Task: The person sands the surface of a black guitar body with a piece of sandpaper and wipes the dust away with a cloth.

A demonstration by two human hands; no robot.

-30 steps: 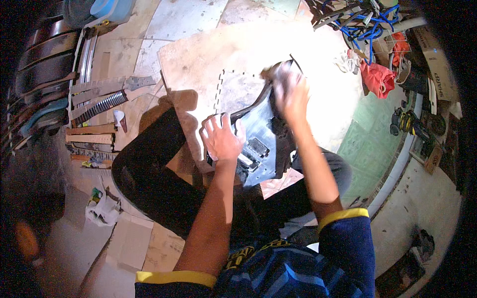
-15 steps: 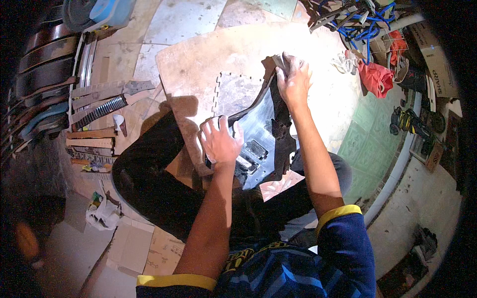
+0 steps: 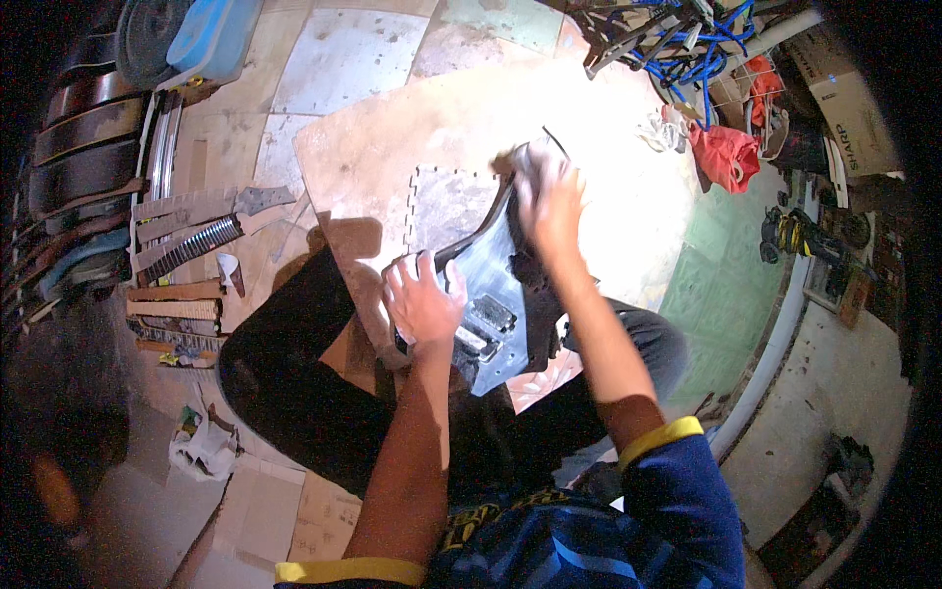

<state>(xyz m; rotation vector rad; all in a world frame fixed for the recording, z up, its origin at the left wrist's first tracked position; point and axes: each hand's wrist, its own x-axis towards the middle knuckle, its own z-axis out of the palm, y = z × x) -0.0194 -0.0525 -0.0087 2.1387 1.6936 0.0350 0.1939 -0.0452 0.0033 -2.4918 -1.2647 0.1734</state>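
A black electric guitar body (image 3: 498,329) with a pale, scuffed top and cut-out cavities lies at an angle over a large light board (image 3: 363,123). My left hand (image 3: 425,298) grips its left edge, fingers spread over the rim and thumb on top. My right hand (image 3: 549,201), blurred, is closed at the upper horn on something greyish that I cannot make out. A square panel with a dashed edge (image 3: 446,201) lies on the board beside the body. My crossed dark-trousered legs (image 3: 285,373) are beneath.
Stacked dark curved pieces (image 3: 83,172), a blue tub (image 3: 206,34), guitar necks (image 3: 191,245) and wood strips (image 3: 177,309) line the left. Blue tangled cords (image 3: 706,74), red cloth (image 3: 724,157), cardboard boxes (image 3: 844,118) and a black-yellow object (image 3: 795,236) stand at the right.
My right hand has kept moving at the horn, sharp half a second ago and blurred now. The whole view has shifted, so the scene sits lower and slightly left; my left hand stays on the edge.
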